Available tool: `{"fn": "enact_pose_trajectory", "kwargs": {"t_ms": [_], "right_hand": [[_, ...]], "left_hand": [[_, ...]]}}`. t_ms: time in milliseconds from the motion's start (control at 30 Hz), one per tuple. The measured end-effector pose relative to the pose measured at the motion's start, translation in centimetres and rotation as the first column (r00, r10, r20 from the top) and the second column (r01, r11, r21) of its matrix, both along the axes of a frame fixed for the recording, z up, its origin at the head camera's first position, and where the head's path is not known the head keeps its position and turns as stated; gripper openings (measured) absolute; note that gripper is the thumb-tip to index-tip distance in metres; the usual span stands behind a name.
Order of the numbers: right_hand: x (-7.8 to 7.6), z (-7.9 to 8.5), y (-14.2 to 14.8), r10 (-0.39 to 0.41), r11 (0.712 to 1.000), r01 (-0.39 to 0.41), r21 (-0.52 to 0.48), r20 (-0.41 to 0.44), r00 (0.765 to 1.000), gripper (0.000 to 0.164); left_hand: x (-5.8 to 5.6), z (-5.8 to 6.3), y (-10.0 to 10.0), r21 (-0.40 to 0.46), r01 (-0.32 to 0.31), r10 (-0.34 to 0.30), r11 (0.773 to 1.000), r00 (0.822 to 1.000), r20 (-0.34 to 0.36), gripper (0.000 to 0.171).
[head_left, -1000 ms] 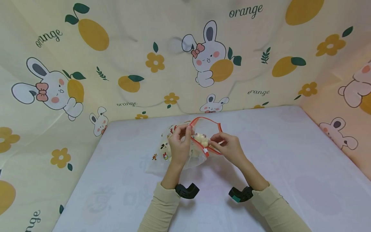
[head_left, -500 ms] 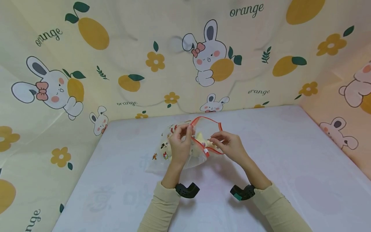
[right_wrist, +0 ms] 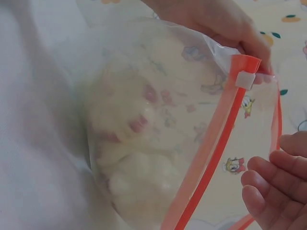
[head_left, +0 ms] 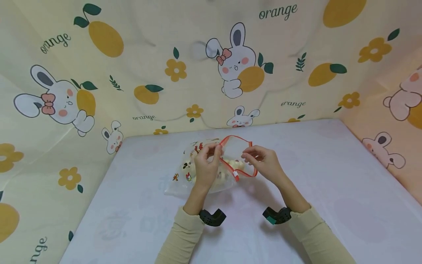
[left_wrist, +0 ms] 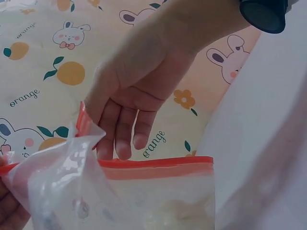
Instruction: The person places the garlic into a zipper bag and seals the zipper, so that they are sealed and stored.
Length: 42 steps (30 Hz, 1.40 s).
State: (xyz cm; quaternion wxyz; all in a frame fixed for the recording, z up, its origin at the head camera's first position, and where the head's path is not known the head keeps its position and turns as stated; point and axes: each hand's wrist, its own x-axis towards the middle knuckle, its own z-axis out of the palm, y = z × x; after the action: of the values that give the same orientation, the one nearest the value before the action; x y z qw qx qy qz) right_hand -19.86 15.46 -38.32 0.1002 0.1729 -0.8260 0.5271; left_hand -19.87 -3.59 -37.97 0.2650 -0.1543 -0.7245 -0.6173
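A clear zip bag (head_left: 227,176) with an orange-red zip edge and printed cartoon figures stands on the table, its mouth gaping to the right. My left hand (head_left: 207,163) pinches the bag's top edge. Inside lie cream-coloured lumpy things (right_wrist: 139,177) with pinkish-purple spots, blurred through the plastic. One such pale piece (head_left: 238,164) shows just inside the mouth. My right hand (head_left: 262,158) is at the bag's mouth, fingers loosely bent with nothing between them. In the right wrist view, a white zip slider (right_wrist: 245,80) sits at one end of the zip.
The table (head_left: 132,220) has a pale white cover. Behind and at the sides stand cloth walls (head_left: 184,36) printed with rabbits, oranges and flowers. Dark wrist cameras (head_left: 212,217) sit on both wrists.
The right hand has let go of a pale yellow piece, which is now down in the bag's mouth, and has drawn slightly up and right. The left hand keeps pinching the bag's edge.
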Motion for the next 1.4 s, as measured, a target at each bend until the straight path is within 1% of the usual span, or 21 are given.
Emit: {"fn": "enact_pose_trajectory", "kwargs": {"t_ms": [133,233,367,467,533,633,867,967,1100,1167,1400], "right_hand": [[-0.1,-0.1,0.2,-0.012,1.0,0.012,0.005,-0.003,1.0,0.014],[-0.1,-0.3,0.3,-0.019,1.0,0.019,0.025,0.006,1.0,0.014],[0.0,-0.8,0.5,-0.021,0.998,0.019,0.061,0.025,0.999,0.013],[0.1,-1.1,0.7,-0.032,0.997,0.031,0.076,0.018,0.999,0.013],[0.2,-1.2,0.8,-0.043,0.996,0.043,0.08,0.004,0.999,0.013],[0.4,-1.3,1.1,-0.059,0.994,0.059,0.088,-0.002,0.998,0.014],[0.8,-1.5,1.7,-0.053,0.994,0.05,0.095,0.029,0.998,0.018],[0.9,-1.8,1.9,-0.053,0.993,0.049,0.111,0.03,0.998,0.018],[1.0,-2.3,2.3,-0.05,0.99,0.046,0.133,0.03,0.998,0.016],[0.9,-2.6,2.4,-0.046,0.989,0.041,0.139,0.034,0.998,0.015],[1.1,-3.4,3.2,-0.008,0.991,0.001,0.136,0.052,0.999,0.012]], "left_hand": [[-0.2,0.1,0.2,-0.01,0.002,-0.003,1.0,1.0,-0.011,0.013],[-0.3,0.1,0.4,-0.025,-0.011,0.01,1.0,1.0,-0.028,0.012],[0.3,1.2,0.7,-0.047,-0.04,0.038,0.998,0.998,-0.056,0.011],[0.8,2.1,1.0,-0.055,-0.059,0.055,0.997,0.996,-0.077,0.012],[0.8,2.1,1.2,-0.052,-0.069,0.065,0.996,0.995,-0.081,0.012],[0.2,1.7,1.4,-0.055,-0.088,0.083,0.995,0.993,-0.087,0.012],[-2.6,-0.9,1.5,-0.073,-0.128,0.123,0.989,0.991,-0.061,0.013],[-3.2,-1.4,1.6,-0.076,-0.123,0.119,0.989,0.991,-0.055,0.015],[-3.5,-2.0,1.7,-0.098,-0.101,0.097,0.99,0.994,-0.044,0.016],[-3.4,-2.2,1.9,-0.113,-0.093,0.09,0.989,0.995,-0.035,0.016],[-2.6,-2.6,2.9,-0.162,-0.061,0.062,0.985,0.998,0.001,0.017]]}}
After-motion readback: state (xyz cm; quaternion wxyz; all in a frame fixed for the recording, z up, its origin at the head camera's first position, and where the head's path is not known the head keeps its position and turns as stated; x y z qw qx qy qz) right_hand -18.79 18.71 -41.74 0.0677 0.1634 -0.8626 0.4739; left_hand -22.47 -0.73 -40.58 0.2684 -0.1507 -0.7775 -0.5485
